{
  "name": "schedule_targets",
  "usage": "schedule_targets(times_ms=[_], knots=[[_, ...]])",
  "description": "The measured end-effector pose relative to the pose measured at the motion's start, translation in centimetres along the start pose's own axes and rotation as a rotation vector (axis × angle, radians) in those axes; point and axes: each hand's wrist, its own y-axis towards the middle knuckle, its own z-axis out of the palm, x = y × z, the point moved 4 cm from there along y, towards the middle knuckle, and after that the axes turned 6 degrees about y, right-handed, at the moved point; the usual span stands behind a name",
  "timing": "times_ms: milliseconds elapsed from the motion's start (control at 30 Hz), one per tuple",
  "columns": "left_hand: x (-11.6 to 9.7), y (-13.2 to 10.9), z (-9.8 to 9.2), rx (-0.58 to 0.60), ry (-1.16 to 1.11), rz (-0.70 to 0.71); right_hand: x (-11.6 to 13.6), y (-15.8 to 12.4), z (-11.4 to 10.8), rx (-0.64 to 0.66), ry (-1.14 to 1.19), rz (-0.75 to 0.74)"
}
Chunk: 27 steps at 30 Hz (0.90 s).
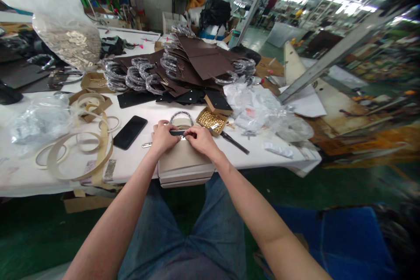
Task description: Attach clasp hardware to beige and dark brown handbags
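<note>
Beige panels (pixel 182 162) lie stacked at the table's front edge, before my lap. A round handle in clear plastic (pixel 181 113) stands up at the far end of the stack. My left hand (pixel 165 136) is closed, its fingertips on a short dark strip (pixel 177 133) below the handle. From the other side my right hand (pixel 200 140) pinches at the strip's right end, by a small shiny spot. What exactly sits in that pinch is hidden. A metal tool end (pixel 146 145) shows beside my left hand.
Beyond my right hand are a small box of gold-coloured hardware (pixel 211 121) and a dark-handled tool (pixel 235 142). A phone (pixel 130 132) and tape rolls (pixel 80 153) lie left. Brown panels (pixel 203 57) with wrapped handles are piled behind; plastic bags (pixel 252 105) lie right.
</note>
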Motion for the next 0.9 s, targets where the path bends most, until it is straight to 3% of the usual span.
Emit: schedule_targets(times_ms=[100,267,533,800,900], knots=[[-1.0,0.9,-0.4,0.024,0.122,0.031,0.0,0.8,0.0,0.044,-0.051,0.038],[-3.1,2.5,-0.4,0.162,0.333,0.135,0.2,1.1,-0.1,0.083,-0.094,0.065],[-3.9,3.6,-1.2,0.407,0.407,0.077,-0.1,-0.7,0.1,-0.040,-0.021,-0.026],[-3.1,1.2,-2.0,0.298,0.436,0.048,1.2,-2.6,0.3,-0.096,0.081,-0.129],[-2.8,-0.7,-2.6,0.175,0.426,0.109,2.1,-3.6,0.6,-0.093,0.117,-0.177]])
